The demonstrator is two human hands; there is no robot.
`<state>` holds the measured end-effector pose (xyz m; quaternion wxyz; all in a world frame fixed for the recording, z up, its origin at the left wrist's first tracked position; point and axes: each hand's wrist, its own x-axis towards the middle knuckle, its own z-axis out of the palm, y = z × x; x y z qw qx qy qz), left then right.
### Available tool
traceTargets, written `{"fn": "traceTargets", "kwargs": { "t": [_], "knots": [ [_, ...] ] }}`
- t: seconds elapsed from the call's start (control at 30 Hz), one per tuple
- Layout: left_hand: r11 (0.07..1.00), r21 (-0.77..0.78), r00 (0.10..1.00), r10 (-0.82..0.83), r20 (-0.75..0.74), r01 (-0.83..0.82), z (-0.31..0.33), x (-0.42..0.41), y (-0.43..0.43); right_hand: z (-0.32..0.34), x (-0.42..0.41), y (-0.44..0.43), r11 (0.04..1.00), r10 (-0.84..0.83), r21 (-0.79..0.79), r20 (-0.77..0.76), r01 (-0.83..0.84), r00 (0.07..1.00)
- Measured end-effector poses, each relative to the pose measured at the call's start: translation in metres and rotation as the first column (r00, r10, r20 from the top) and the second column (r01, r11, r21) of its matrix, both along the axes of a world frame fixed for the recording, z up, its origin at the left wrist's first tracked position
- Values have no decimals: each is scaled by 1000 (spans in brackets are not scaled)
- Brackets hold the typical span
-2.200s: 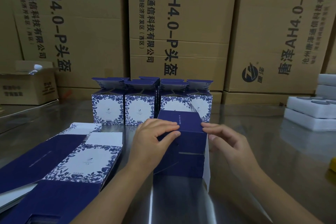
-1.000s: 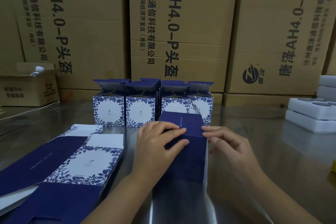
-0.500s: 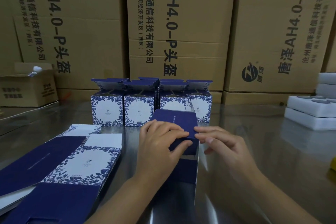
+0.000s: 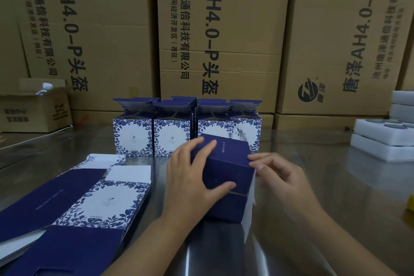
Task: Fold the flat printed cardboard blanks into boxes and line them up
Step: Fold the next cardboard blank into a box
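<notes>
Two hands work on one dark blue box (image 4: 226,170), which sits on the steel table (image 4: 336,197), centre, near side. Left hand (image 4: 192,179) grips it: fingers over the top face, thumb on the near face. Right hand (image 4: 280,175): curled fingers grasp the box's right edge, beside a white flap. Row of folded boxes (image 4: 172,136) just behind, top flaps open. Stack of flat blanks (image 4: 94,199) lies near left. White foam trays (image 4: 380,143) far right.
</notes>
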<state>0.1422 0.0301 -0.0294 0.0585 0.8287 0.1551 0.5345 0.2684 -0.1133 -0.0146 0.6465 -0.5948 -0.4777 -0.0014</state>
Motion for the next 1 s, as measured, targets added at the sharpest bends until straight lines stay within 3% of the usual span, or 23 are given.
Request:
{"fn": "traceTargets", "kwargs": {
  "t": [0.1,0.2,0.4,0.67,0.77,0.83,0.9,1.0],
  "knots": [
    [992,-120,992,-56,-110,43,-3,1,3,3,4,-1,997,-68,28,-21,69,997],
    [992,-93,985,-93,-144,80,-10,5,2,2,5,0,994,-109,20,-13,110,994],
    [955,-241,983,-185,-20,175,-16,9,2,1,4,2,991,-134,-1,23,134,991],
    [873,-457,984,-172,37,170,-12,8,6,-2,2,3,989,-148,16,49,147,988],
    [921,-371,992,-124,8,119,-6,5,3,-5,6,5,983,-183,5,48,183,982],
    [976,-211,999,-48,-19,43,-2,2,0,-9,8,6,978,-196,-58,40,198,980],
    [998,-63,1000,21,-21,-22,1,1,-1,-13,7,8,975,-151,-161,29,154,988],
    [1000,27,1000,-1,-9,1,2,0,-3,-21,2,9,956,-31,-290,27,37,999]
  ]
}}
